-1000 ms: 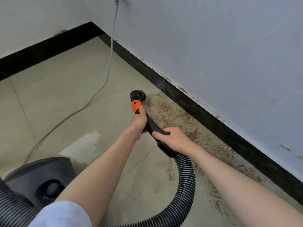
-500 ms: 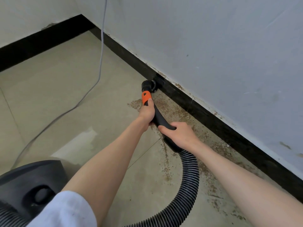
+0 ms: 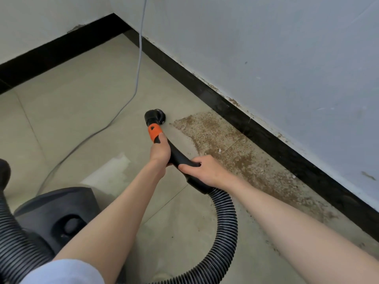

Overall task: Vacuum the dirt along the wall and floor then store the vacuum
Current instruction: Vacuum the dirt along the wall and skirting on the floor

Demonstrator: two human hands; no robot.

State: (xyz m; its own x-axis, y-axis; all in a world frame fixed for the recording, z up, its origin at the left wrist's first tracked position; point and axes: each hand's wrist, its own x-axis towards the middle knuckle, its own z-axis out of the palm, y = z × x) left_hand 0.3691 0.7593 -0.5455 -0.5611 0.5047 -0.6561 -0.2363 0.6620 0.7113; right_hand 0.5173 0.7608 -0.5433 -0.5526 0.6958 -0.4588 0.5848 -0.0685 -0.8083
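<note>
The black vacuum nozzle (image 3: 155, 117) with its orange collar (image 3: 154, 133) sits on the beige floor, left of a brown dirt patch (image 3: 223, 144) that runs along the black baseboard (image 3: 266, 132). My left hand (image 3: 160, 151) grips the black wand just behind the collar. My right hand (image 3: 202, 171) grips the curved handle lower down, where the ribbed black hose (image 3: 225, 232) begins. The hose loops down and off the bottom edge. The dark vacuum body (image 3: 55, 214) stands at the lower left.
A grey power cord (image 3: 137, 78) hangs down the white wall (image 3: 287, 58) and trails across the floor toward the vacuum body. A second wall and baseboard (image 3: 57, 52) close the corner at the top left. A pale patch (image 3: 110, 173) marks the tile.
The nozzle has pulled back from the baseboard to the left, off the dirt patch onto cleaner floor. Both hands keep their hold on the wand.
</note>
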